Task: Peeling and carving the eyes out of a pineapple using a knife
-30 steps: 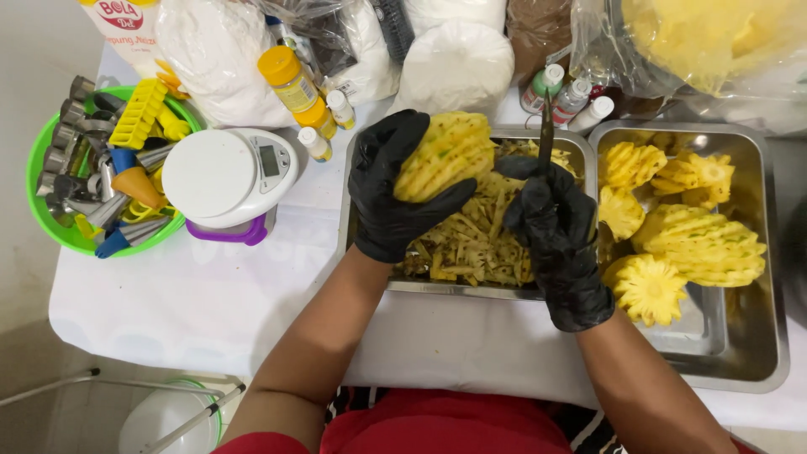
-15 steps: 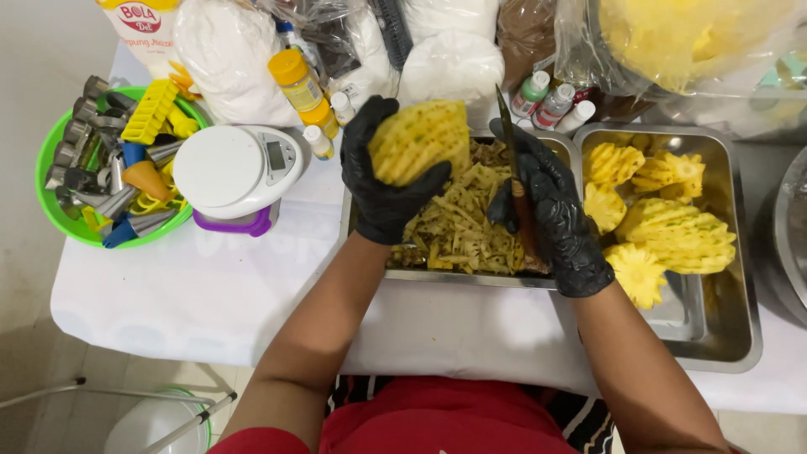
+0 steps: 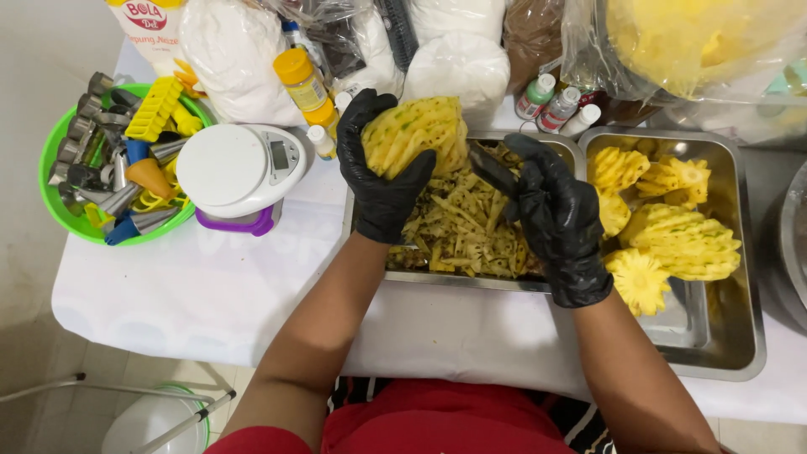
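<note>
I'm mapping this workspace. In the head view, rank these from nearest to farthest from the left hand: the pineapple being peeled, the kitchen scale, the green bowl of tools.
1. Pineapple being peeled: gripped in the left hand.
2. Kitchen scale: just left of it, on the tablecloth.
3. Green bowl of tools: at the table's far left edge.

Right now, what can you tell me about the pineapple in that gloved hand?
The pineapple is peeled, yellow, with greenish-brown eye spots in diagonal rows. The left hand, in a black glove, grips it from below, tilted above the metal tray of peel strips. The right hand holds a dark knife blade at its side.
</note>
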